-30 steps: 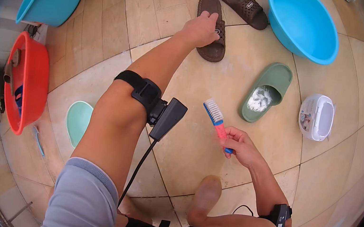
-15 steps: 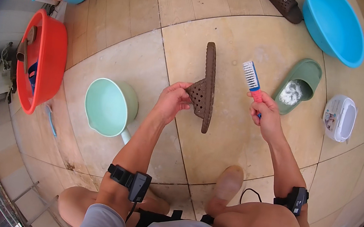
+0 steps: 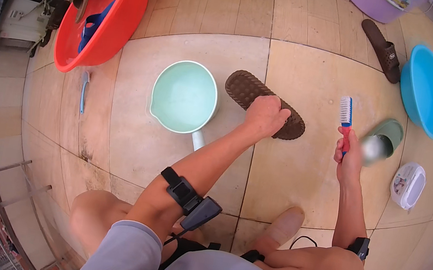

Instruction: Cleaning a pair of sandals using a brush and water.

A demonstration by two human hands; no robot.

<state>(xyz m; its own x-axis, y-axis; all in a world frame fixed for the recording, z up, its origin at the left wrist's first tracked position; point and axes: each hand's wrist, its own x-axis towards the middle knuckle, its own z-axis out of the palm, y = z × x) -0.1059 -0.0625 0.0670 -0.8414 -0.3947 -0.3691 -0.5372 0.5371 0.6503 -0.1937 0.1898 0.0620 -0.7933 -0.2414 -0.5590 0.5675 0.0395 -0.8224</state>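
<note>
My left hand (image 3: pixel 266 116) grips a brown slipper (image 3: pixel 244 87), whose bumpy broad face is turned up; the hand hides its middle. Held up in my right hand (image 3: pixel 350 157) is a scrub brush (image 3: pixel 346 112) with white bristles and a blue and red handle, bristles facing left. The brush does not touch the slipper. Just right of that hand lies a green slipper (image 3: pixel 394 132) with a blurred white patch inside, which looks like powder. A mint-green dipper (image 3: pixel 161 97) with a handle stands left of the brown slipper.
A red basin (image 3: pixel 134 12) at the left holds brown and blue footwear. Near it lies a small blue brush (image 3: pixel 84 93). A blue basin (image 3: pixel 427 93), another brown slipper (image 3: pixel 380 48) and a purple tub (image 3: pixel 373 4) stand at far right. A white container (image 3: pixel 408 186) sits at right.
My left hand has turned the brown slipper from edge-on to broad face up. The view has shifted left. The brush stays in my right hand, now more upright.
</note>
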